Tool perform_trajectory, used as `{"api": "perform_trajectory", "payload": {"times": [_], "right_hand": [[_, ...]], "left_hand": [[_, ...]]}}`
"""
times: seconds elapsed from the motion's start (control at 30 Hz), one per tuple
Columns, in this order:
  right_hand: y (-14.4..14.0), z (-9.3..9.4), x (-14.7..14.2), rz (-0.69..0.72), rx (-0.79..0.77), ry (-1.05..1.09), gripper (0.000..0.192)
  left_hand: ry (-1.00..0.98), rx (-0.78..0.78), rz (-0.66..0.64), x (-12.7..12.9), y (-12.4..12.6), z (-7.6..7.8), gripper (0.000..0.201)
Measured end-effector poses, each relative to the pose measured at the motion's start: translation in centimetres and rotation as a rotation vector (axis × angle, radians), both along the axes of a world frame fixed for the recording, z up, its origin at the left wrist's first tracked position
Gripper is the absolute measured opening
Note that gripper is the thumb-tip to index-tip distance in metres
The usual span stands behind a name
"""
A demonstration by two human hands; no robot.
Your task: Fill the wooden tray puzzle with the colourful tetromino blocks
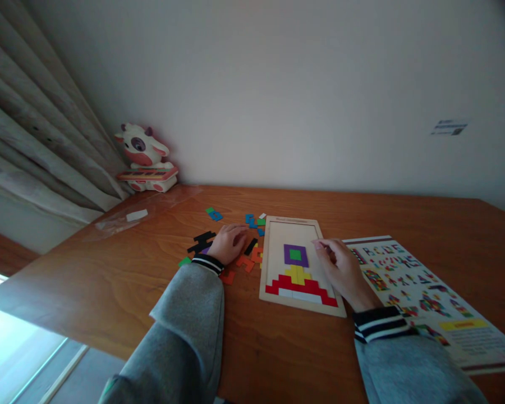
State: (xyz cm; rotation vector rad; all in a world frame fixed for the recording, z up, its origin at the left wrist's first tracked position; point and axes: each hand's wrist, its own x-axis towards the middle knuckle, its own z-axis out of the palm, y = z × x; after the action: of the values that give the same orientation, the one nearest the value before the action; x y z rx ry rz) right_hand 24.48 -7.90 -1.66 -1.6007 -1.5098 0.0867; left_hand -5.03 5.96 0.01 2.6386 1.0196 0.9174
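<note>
My left hand (231,242) rests low over loose puzzle pieces, its fingers extended and slightly curved, thumb apart; no held piece shows. Around it lie black pieces (202,240), orange pieces (246,262) and blue pieces (249,219). At the right side of a wooden puzzle tray (274,226), my right hand (336,266) has its fingers drawn together over the rim; whatever they may pinch is hidden. Inside the tray sit a purple block frame (287,255) around a green centre (295,255), yellow pieces (297,275), red pieces (284,281) and white pieces (298,294).
A printed pattern sheet (425,280) lies right of the tray, partly beneath my right forearm. A toy cow with a keyboard (147,160) stands at the back left by the curtain (37,112). Clear film with a white label (137,215) lies on the wooden table (122,292).
</note>
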Motion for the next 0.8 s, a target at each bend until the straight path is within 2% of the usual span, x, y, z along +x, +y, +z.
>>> {"api": "perform_trajectory", "payload": {"times": [0.17,0.27,0.4,0.57,0.63,0.8], "right_hand": [[-0.1,0.3,-0.2,-0.001,-0.011,-0.004,0.031],[-0.2,0.3,-0.4,-0.005,-0.020,0.013,0.033],[-0.2,0.4,-0.5,-0.015,-0.030,0.020,0.036],[-0.2,0.4,-0.5,0.005,-0.009,0.019,0.036],[-0.1,0.4,-0.4,0.011,-0.012,0.024,0.035],[-0.1,0.1,-0.2,0.015,-0.030,0.031,0.032]], "left_hand": [[0.093,0.023,-0.190,1.0,-0.2,-0.2,0.033],[0.178,0.008,-0.194,1.2,-0.5,-0.1,0.035],[0.227,0.052,-0.123,1.2,-0.9,0.2,0.035],[0.298,0.052,-0.220,1.4,-1.1,0.3,0.040],[0.291,0.046,-0.180,1.5,-1.2,0.3,0.037],[0.250,0.066,0.026,1.3,-1.1,0.1,0.032]]}}
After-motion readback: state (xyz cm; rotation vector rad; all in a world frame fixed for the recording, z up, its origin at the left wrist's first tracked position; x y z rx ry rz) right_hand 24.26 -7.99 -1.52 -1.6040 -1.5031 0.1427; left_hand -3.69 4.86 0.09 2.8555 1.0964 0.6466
